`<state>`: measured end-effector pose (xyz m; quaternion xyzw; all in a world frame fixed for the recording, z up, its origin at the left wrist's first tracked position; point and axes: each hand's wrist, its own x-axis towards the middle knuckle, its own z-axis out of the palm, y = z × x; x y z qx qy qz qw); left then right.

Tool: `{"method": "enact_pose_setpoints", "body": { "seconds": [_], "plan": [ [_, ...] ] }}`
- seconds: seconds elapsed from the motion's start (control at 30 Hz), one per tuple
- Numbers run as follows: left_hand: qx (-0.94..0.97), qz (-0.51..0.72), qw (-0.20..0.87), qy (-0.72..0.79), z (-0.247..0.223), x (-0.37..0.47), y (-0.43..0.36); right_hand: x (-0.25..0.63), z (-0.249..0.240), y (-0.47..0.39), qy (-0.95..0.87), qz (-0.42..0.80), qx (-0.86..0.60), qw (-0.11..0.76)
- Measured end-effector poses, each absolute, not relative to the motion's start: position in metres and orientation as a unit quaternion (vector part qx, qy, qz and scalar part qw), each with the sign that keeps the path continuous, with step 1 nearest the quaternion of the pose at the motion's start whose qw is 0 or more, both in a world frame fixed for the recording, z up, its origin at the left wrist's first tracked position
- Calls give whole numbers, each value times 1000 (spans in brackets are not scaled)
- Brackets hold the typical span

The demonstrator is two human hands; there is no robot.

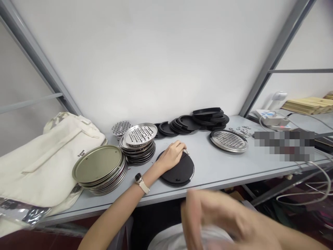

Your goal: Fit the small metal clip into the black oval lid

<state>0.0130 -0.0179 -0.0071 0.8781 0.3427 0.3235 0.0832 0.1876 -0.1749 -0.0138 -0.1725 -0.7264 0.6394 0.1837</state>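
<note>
My left hand [173,155] rests on a black round cover [179,172] near the table's front edge, its fingers curled at the cover's far right side. A small shiny metal piece [186,151] shows by the fingertips. A bright metal rim peeks out along the cover's right edge. Smeared by motion, my right hand [215,218] is close to the camera, in front of the table and apart from the cover. Its fingers look bent, but what they hold, if anything, is not visible.
Round metal graters [142,134] and green-topped round plates [97,165] are stacked left. Black covers [188,122] line the wall. A grater in a black cover [229,140] lies right, near small metal parts [243,131]. A cream cloth bag [49,149] occupies the left end.
</note>
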Motion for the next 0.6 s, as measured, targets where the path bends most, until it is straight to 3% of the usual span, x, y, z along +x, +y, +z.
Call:
{"method": "enact_pose_setpoints", "body": {
  "seconds": [0.13,0.2,0.37,0.6],
  "plan": [
    [863,353,125,339,-5,13,-17,182,35,-82,-827,174,-309,435],
    [850,373,138,344,-5,14,-18,183,26,-51,-833,73,-345,428],
    [842,389,138,347,-3,16,-19,195,-18,-25,-842,82,-371,384],
    [850,363,114,365,-1,16,-20,199,-23,-25,-841,109,-378,371]
  ]
}}
